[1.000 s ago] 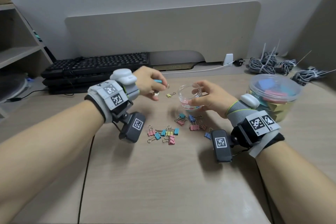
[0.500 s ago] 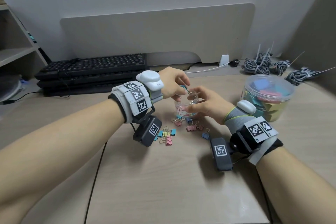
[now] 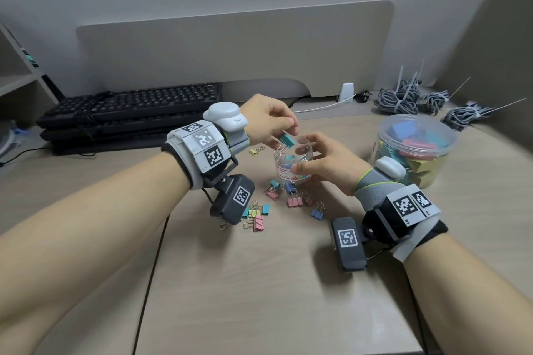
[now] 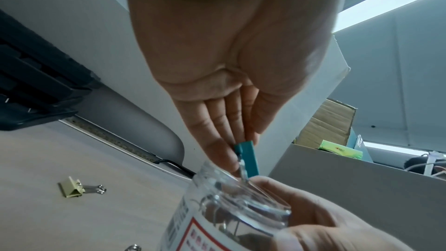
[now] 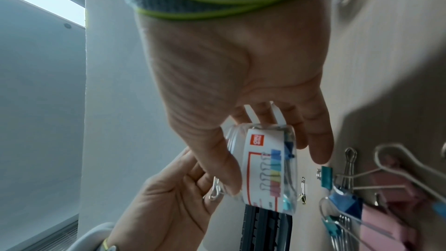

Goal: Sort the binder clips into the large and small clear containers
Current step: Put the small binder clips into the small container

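Note:
My left hand [image 3: 274, 127] pinches a small teal binder clip [image 3: 287, 140] [image 4: 248, 157] just over the mouth of the small clear jar [image 3: 292, 164] [image 4: 231, 215] [image 5: 265, 165]. My right hand [image 3: 320, 161] [image 5: 241, 87] grips that jar by its side, tilted, a little above the desk. The jar holds a few small clips. Several pink, blue, teal and yellow clips [image 3: 294, 201] lie loose on the desk below the jar and near the left wrist camera. A lone yellow clip [image 3: 256, 151] [image 4: 72, 189] lies behind the jar.
The large clear container [image 3: 415, 147] stands at the right with its lid on, full of big coloured clips. Black keyboards [image 3: 129, 112] are stacked at the back left. Bundled grey cables [image 3: 409, 98] lie at the back right. A shelf unit stands at far left.
My left hand has carried the teal clip from the left across to the jar's mouth. My right hand has lifted and tilted the jar.

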